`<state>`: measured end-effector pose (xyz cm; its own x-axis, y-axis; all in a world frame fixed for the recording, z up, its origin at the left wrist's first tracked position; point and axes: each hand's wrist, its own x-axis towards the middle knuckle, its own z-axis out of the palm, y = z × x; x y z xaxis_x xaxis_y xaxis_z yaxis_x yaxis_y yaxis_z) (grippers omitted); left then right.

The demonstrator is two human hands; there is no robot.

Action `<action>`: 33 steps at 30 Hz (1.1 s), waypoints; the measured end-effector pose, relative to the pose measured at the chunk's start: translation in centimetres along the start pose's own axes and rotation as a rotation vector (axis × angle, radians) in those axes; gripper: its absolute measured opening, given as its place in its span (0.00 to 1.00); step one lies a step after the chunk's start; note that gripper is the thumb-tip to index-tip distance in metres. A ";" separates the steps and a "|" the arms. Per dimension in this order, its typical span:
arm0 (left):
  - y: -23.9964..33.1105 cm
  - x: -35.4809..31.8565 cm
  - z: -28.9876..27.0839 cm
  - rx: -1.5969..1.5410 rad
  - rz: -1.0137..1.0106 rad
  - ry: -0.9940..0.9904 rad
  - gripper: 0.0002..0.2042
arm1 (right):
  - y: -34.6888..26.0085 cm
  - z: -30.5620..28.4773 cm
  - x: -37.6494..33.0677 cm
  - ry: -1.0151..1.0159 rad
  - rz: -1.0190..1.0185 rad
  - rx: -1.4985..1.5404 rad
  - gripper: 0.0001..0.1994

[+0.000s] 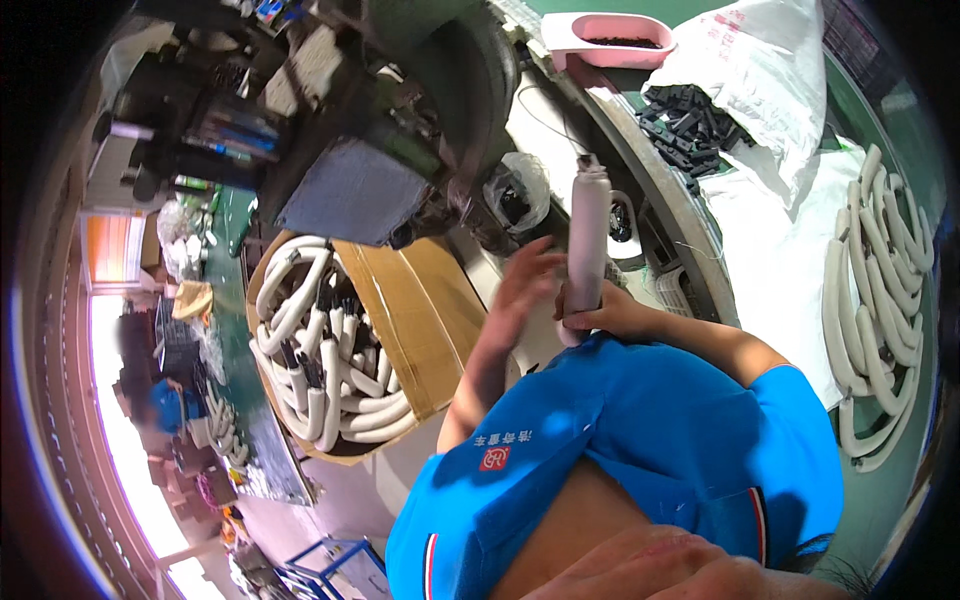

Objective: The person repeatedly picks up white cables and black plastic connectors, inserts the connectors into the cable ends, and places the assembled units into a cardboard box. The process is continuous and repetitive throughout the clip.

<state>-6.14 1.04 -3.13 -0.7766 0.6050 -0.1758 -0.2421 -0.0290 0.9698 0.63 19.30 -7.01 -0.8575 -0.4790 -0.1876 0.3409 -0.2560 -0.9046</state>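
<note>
My right hand is closed around the lower part of a pale grey, padded-looking tube. The tube stands nearly upright in front of my blue shirt, and a dark piece shows at its far end. Just left of the tube is my left hand, raised and slightly blurred. Its fingers are apart, with nothing seen in them. Beyond the hands, a clear plastic bag lines a small container with dark contents.
An open cardboard box full of whitish tubes stands left. Dark machinery fills the upper left. A pink scoop, black plastic pieces, a white sack and more whitish tubes lie right. A person in blue is far left.
</note>
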 end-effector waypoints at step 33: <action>4.8 -5.3 4.5 0.086 0.143 0.093 0.24 | -10.3 4.3 2.1 0.122 -1.098 -0.572 0.27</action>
<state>-0.61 1.30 3.25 -0.8509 0.5234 -0.0463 -0.0779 -0.0384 0.9962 -3.09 17.35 3.58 -0.6230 -0.1542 0.7668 -0.7696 -0.0544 -0.6362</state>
